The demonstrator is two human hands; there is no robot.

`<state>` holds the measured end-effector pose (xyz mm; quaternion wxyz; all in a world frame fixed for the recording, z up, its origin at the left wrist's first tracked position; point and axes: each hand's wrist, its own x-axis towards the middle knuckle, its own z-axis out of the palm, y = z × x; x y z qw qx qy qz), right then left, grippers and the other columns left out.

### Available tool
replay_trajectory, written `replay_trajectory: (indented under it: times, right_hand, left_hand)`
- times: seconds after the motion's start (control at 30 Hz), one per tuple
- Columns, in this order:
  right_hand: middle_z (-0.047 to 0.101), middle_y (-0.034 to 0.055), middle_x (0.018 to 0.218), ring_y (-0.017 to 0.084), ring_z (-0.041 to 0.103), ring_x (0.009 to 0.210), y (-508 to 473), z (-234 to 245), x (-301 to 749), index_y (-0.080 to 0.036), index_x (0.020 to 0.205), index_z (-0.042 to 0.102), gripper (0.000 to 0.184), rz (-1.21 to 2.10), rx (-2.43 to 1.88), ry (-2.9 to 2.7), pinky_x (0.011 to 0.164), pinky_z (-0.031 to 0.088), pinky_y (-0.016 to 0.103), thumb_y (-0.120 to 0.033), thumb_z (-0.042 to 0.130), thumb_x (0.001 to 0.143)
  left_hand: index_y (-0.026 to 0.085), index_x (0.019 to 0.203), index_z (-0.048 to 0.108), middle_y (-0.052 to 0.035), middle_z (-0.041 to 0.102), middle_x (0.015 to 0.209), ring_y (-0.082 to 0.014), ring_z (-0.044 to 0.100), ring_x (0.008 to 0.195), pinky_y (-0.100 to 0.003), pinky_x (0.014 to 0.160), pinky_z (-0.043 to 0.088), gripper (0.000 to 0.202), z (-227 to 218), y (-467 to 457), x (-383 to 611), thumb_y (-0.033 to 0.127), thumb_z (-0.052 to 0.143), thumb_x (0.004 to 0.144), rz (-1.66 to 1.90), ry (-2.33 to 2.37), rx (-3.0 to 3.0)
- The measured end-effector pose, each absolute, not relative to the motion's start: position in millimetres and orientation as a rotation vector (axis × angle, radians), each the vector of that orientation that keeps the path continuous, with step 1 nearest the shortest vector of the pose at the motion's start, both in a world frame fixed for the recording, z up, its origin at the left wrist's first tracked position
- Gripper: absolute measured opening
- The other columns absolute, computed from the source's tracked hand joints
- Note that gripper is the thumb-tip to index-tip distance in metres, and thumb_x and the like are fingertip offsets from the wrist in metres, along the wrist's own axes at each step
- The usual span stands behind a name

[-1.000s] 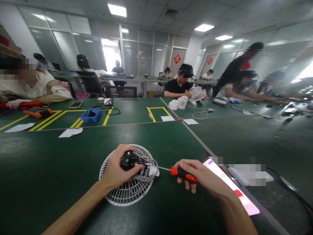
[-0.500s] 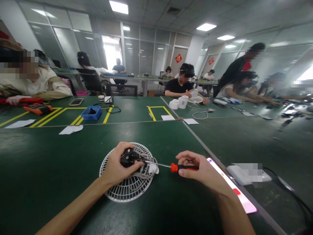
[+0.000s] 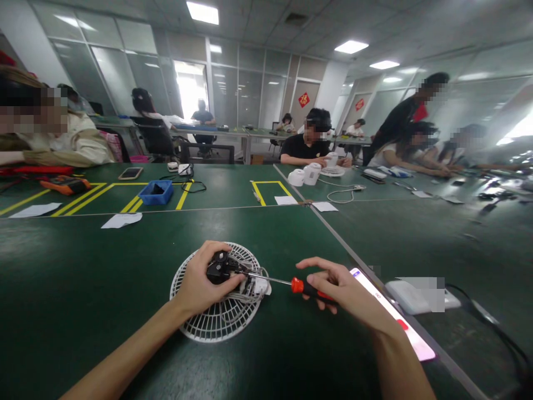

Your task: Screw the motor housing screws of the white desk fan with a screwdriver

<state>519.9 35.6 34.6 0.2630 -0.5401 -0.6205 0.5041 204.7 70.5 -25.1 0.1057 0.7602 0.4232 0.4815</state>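
Note:
A round white fan grille (image 3: 216, 322) lies flat on the green table (image 3: 83, 278) in front of me. My left hand (image 3: 200, 283) is closed around the black motor part (image 3: 219, 268) at the grille's centre, holding it down. My right hand (image 3: 341, 289) grips the red handle of a screwdriver (image 3: 287, 283). The screwdriver's thin shaft runs left, and its tip meets the black part beside my left thumb. White wires and a small white piece (image 3: 260, 286) lie on the grille under the shaft.
A lit phone (image 3: 395, 316) lies at my right wrist, with a white device (image 3: 410, 297) and a black cable (image 3: 495, 325) beyond. Farther off are a blue tray (image 3: 155, 193), paper slips (image 3: 120, 220), yellow floor-tape marks, and several people working at the tables.
My right hand's fingers have shifted on the screwdriver handle as it turns; the tip stays on the black part. My left hand has kept its hold.

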Motion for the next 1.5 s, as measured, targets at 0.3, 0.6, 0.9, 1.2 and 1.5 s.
replay_trajectory:
  times: [0.3,0.6,0.9,1.2,1.5]
  right_hand:
    - [0.075,0.0025,0.095,0.021,0.070,0.089,37.3,36.2,523.4,-0.023,0.109,0.068,0.043,1.152,-1.295,-1.714,0.087,0.054,0.037,-0.031,0.086,0.070]
    - [0.074,0.0040,0.099,0.023,0.070,0.092,36.5,34.8,522.9,-0.023,0.106,0.071,0.041,1.194,-1.316,-1.698,0.090,0.055,0.041,-0.031,0.087,0.070]
    - [0.073,0.0033,0.094,0.021,0.067,0.088,37.8,32.2,522.0,-0.022,0.108,0.071,0.040,1.290,-1.361,-1.646,0.081,0.052,0.035,-0.038,0.084,0.074]
    - [0.075,0.0047,0.093,0.022,0.069,0.085,38.3,29.1,532.2,-0.021,0.109,0.070,0.047,1.380,-1.406,-1.474,0.071,0.050,0.031,-0.050,0.085,0.075]
    - [0.071,0.0029,0.098,0.024,0.069,0.093,49.0,20.9,532.3,-0.026,0.114,0.066,0.070,1.016,-1.263,-1.016,0.083,0.058,0.038,-0.042,0.098,0.054]
  left_hand:
    - [0.024,0.114,0.057,-0.0037,0.063,0.108,-0.0209,0.063,0.098,-0.041,0.088,0.055,0.045,-25.2,70.4,204.5,0.039,0.080,0.078,1.409,1.249,2.237]
    - [0.025,0.115,0.056,-0.0039,0.063,0.108,-0.0209,0.063,0.098,-0.042,0.088,0.055,0.044,-24.8,70.5,204.5,0.039,0.079,0.079,1.398,1.249,2.238]
    - [0.024,0.114,0.057,-0.0035,0.063,0.107,-0.0205,0.063,0.097,-0.040,0.088,0.056,0.044,-24.6,70.1,204.4,0.039,0.079,0.079,1.409,1.248,2.243]
    - [0.024,0.114,0.057,-0.0037,0.063,0.107,-0.0207,0.063,0.097,-0.041,0.088,0.056,0.044,-23.8,70.9,203.9,0.040,0.079,0.080,1.396,1.243,2.243]
    - [0.024,0.115,0.057,-0.0049,0.064,0.107,-0.0218,0.064,0.097,-0.041,0.088,0.056,0.044,-23.0,71.0,203.1,0.040,0.078,0.080,1.376,1.240,2.261]
